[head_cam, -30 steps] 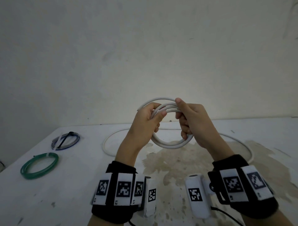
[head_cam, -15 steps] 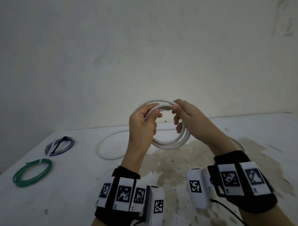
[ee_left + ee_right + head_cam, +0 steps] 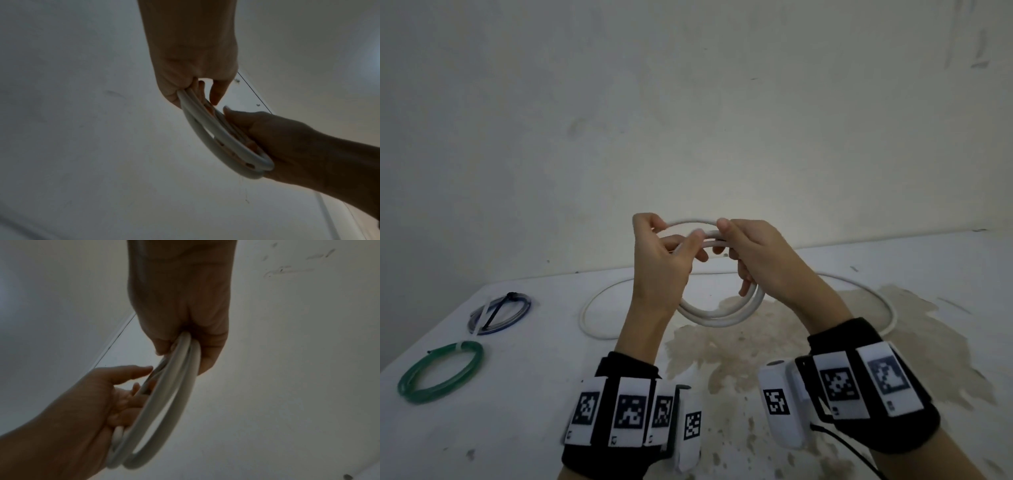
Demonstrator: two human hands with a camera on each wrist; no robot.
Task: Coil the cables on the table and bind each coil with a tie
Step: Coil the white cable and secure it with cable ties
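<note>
Fingers (image 3: 743, 274) of the right hand (image 3: 763, 260) curl thru the white cable coil (image 3: 717, 313) and clamp its loops, thumb on top; the coil is held up in the air, above the table (image 3: 825, 260). Left hand (image 3: 657, 270) sits just beside it on the coil's other side, pinching a strand near the top btw thumb and fingers. Both wrist views show approx two or three loops stacked side by side in the grips.

Rest of the white cable (image 3: 599, 308) trails behind the coil on the table, in a wide arc on both sides, so winding isn't finished.

Well left of the coil lie a blue-and-clear coil (image 3: 517, 310) w/ a black tie across it, and nearer the table's front edge a green coil (image 3: 441, 373) w/ a pale tie. So, judging by this: two bundles done, white one part-wound, then needs its tie; no loose tie visible.

No readable writing or brands; wristbands carry only black-and-white square markers (image 3: 630, 413).
</note>
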